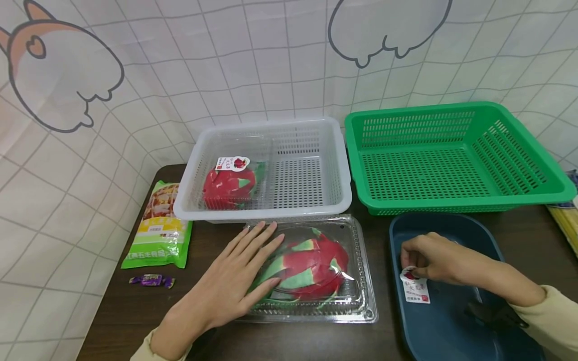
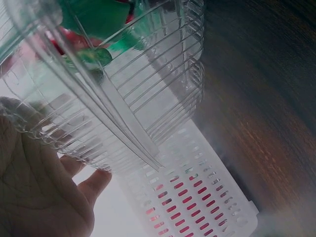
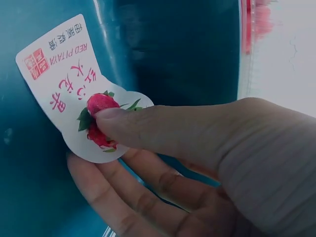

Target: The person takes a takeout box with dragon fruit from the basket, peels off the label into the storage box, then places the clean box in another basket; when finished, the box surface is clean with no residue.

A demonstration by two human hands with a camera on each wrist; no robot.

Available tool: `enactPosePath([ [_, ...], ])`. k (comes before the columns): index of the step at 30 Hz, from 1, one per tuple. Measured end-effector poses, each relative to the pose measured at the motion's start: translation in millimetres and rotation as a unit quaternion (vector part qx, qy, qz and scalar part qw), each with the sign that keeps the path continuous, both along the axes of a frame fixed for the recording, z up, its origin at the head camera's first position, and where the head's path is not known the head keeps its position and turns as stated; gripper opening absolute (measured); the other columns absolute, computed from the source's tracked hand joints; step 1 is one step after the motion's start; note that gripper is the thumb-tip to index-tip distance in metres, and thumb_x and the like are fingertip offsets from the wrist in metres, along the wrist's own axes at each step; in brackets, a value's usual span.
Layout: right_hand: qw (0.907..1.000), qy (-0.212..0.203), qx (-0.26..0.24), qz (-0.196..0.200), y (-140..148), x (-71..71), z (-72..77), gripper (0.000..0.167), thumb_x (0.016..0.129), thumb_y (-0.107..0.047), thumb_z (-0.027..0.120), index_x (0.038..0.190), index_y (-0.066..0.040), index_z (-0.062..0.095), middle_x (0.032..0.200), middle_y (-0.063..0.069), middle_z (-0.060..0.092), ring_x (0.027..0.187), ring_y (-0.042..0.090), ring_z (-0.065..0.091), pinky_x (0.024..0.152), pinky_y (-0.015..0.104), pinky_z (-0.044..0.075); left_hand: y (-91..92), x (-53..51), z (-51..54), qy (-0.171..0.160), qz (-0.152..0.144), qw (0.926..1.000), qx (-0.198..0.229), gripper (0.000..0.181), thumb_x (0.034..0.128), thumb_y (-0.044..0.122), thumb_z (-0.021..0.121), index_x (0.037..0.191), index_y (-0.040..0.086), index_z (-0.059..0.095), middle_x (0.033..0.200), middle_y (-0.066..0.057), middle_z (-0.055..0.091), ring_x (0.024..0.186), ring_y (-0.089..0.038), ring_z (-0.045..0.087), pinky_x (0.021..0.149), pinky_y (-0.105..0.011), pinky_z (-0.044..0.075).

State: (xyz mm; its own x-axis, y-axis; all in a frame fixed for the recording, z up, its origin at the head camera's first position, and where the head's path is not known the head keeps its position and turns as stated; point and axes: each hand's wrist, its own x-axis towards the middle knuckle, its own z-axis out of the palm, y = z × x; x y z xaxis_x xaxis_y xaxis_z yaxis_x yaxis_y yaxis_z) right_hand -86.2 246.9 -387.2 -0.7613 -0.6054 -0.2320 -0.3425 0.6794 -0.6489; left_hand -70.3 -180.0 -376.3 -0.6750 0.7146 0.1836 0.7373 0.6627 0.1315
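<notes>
A closed clear plastic box (image 1: 356, 301) with a red and green dragon fruit (image 1: 311, 265) inside lies on the dark table. My left hand (image 1: 235, 281) rests on the box's left part, fingers straight and spread; the left wrist view shows the ribbed box wall (image 2: 148, 94) beside the palm. Over the blue tray (image 1: 451, 331), my right hand (image 1: 438, 258) pinches a white label (image 1: 415, 291) between thumb and fingers. In the right wrist view the label (image 3: 59, 64) bears a dragon fruit picture and "RED PITAYA" print.
Behind the box stands a white basket (image 1: 336, 200) holding another boxed dragon fruit (image 1: 230, 188) with a label on its lid. A green basket (image 1: 451, 206) stands back right. At left lie a green snack bag (image 1: 158, 230) and a purple-wrapped candy (image 1: 152, 281).
</notes>
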Motion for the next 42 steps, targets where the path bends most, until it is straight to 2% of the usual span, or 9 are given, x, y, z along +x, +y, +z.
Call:
enactPosePath([
  [7,0.999,0.028,0.032,-0.015,-2,2.0,-2.3,0.027,0.083,0.008,0.081,0.084,-0.014,0.066,0.078,-0.01,0.06,0.065,0.0,0.051,0.057,0.024,0.046,-0.1,0.2,0.6,-0.002,0.0,1.0,-0.005,0.073,0.1065,0.054,0.047,0.166,0.015,0.03,0.172,-0.008,0.026,0.16,-0.028,0.017,0.126,-0.054,0.022],
  [14,0.9957,0.061,0.063,-0.03,-3,2.9,-3.2,0.028,0.081,0.003,0.085,0.082,-0.017,0.065,0.075,-0.012,0.059,0.065,0.0,0.051,0.057,0.025,0.046,-0.4,0.4,-0.2,0.0,0.001,1.0,-0.005,0.073,0.1065,0.054,0.048,0.166,0.015,0.031,0.172,-0.007,0.026,0.16,-0.028,0.018,0.127,-0.052,0.02],
  [28,0.9896,0.117,0.076,-0.036,-7,-5.6,-4.8,0.021,0.081,0.008,0.082,0.083,-0.009,0.07,0.075,-0.005,0.063,0.065,0.004,0.056,0.056,0.026,0.051,1.2,0.5,1.3,0.0,-0.006,1.0,0.003,0.071,0.1089,0.056,0.04,0.166,0.013,0.031,0.173,-0.007,0.024,0.16,-0.027,0.016,0.127,-0.053,0.019],
  [36,0.9904,0.111,0.074,-0.036,-5,-6.7,-1.2,0.019,0.082,0.009,0.076,0.085,-0.008,0.071,0.077,-0.006,0.064,0.066,0.004,0.055,0.056,0.026,0.049,2.2,-0.2,2.2,-0.011,-0.003,0.9999,0.001,0.074,0.1062,0.053,0.048,0.166,0.015,0.029,0.173,-0.005,0.023,0.161,-0.026,0.016,0.128,-0.051,0.018],
  [42,0.9921,0.089,0.075,-0.047,-4,-2.5,13.3,0.013,0.087,0.003,0.076,0.09,-0.008,0.07,0.079,-0.006,0.064,0.068,0.007,0.058,0.058,0.028,0.05,1.1,1.0,1.9,-0.006,-0.003,1.0,0.003,0.071,0.1086,0.054,0.043,0.166,0.013,0.03,0.172,-0.006,0.025,0.16,-0.028,0.018,0.127,-0.053,0.02],
])
